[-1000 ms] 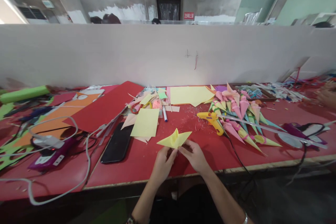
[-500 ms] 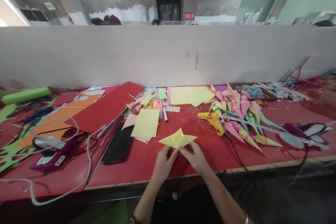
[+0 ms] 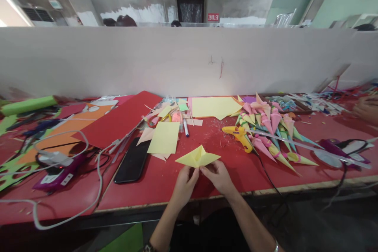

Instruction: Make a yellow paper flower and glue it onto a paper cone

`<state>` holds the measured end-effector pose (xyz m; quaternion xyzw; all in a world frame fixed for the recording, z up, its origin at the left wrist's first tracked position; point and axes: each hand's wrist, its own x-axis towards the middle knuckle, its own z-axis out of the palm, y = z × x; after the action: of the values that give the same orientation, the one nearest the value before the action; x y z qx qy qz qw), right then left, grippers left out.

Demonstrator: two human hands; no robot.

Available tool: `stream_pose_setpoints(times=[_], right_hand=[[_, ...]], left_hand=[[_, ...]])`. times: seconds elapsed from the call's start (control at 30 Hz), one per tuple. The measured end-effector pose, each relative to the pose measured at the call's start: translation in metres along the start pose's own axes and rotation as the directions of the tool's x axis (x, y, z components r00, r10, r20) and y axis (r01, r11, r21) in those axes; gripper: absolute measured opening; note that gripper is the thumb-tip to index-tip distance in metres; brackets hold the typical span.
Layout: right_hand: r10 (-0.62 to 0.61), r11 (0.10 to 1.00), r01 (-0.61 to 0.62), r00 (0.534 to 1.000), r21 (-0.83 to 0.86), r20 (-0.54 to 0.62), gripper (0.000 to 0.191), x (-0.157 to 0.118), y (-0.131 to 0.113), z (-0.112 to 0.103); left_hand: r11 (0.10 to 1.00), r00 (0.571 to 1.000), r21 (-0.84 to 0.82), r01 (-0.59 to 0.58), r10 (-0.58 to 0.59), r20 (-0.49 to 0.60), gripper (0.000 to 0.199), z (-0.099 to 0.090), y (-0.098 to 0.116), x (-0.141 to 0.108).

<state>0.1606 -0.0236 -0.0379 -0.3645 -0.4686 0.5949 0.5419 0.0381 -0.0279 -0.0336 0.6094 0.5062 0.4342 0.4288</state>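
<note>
Between my two hands is a folded yellow paper [image 3: 198, 157], boat-like, with pointed ends left and right and a raised peak in the middle. My left hand [image 3: 184, 183] pinches its near edge from the left, thumb on top. From the right, my right hand [image 3: 217, 177] pinches the same edge, its thumb close to the left one. The fingers beneath the paper are partly hidden. Just beyond lie flat yellow paper sheets [image 3: 163, 138] and a black phone [image 3: 132, 161]. To the right rests a yellow glue gun [image 3: 238, 137].
Many pastel paper cones [image 3: 273, 122] are heaped at the right. A white marker [image 3: 186, 128] lies among paper scraps. Red card [image 3: 121, 120] and a purple power strip [image 3: 60, 175] with white cables are at the left. Another person's hand [image 3: 366, 108] shows at the far right.
The folded yellow paper has shifted slightly left and tilted a little, still pinched by both hands. The things on the table stay where they were.
</note>
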Motion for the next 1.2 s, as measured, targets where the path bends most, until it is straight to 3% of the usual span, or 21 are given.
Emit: stream_pose_setpoints(times=[0.23, 0.4, 0.53, 0.6, 0.7, 0.77, 0.9, 1.03, 1.1, 1.2], right_hand=[[0.013, 0.999, -0.011, 0.999, 0.052, -0.032, 0.026, 0.0, 0.008, -0.002], [-0.097, 0.984, 0.116, 0.986, 0.138, -0.138, 0.037, -0.001, 0.003, -0.019], [-0.099, 0.994, 0.097, 0.995, -0.051, -0.025, 0.03, 0.0, -0.018, -0.027], [-0.018, 0.987, 0.028, 0.998, -0.159, 0.068, 0.032, 0.002, -0.028, -0.024], [0.038, 0.949, -0.007, 0.995, -0.314, 0.093, 0.02, 0.005, -0.033, -0.017], [0.025, 0.914, 0.007, 0.997, -0.406, 0.073, 0.013, 0.007, -0.033, -0.014], [-0.081, 0.782, 0.064, 0.997, -0.62, 0.001, 0.009, 0.005, -0.034, -0.011], [-0.212, 0.624, 0.077, 0.974, -0.778, -0.074, 0.018, 0.0, -0.039, -0.003], [-0.254, 0.599, 0.08, 0.962, -0.797, -0.095, 0.02, -0.002, -0.041, 0.003], [-0.278, 0.635, 0.101, 0.955, -0.766, -0.105, 0.021, -0.003, -0.043, 0.006]], left_hand=[[0.984, 0.999, -0.172, 0.047, -0.051, -0.018, 0.027, 0.0, 0.0, 0.001], [0.991, 0.999, -0.127, 0.049, -0.05, -0.007, 0.021, -0.016, 0.0, 0.002], [0.997, 0.991, 0.019, -0.074, 0.071, 0.116, 0.015, -0.032, 0.006, 0.005], [0.991, 0.981, 0.064, -0.117, 0.106, 0.161, 0.017, -0.034, 0.008, 0.007], [0.984, 0.963, 0.071, -0.163, 0.143, 0.227, 0.021, -0.033, 0.008, 0.009], [0.988, 0.972, 0.078, -0.131, 0.112, 0.209, 0.021, -0.032, 0.007, 0.009], [0.999, 0.995, 0.0, 0.041, -0.041, 0.091, 0.026, -0.032, 0.006, 0.008], [0.952, 0.974, -0.258, 0.165, -0.117, 0.193, 0.054, -0.028, 0.015, 0.003], [0.943, 0.967, -0.29, 0.161, -0.092, 0.236, 0.059, -0.024, 0.021, 0.002], [0.974, 0.974, -0.166, 0.156, -0.124, 0.19, 0.048, -0.021, 0.028, 0.001]])
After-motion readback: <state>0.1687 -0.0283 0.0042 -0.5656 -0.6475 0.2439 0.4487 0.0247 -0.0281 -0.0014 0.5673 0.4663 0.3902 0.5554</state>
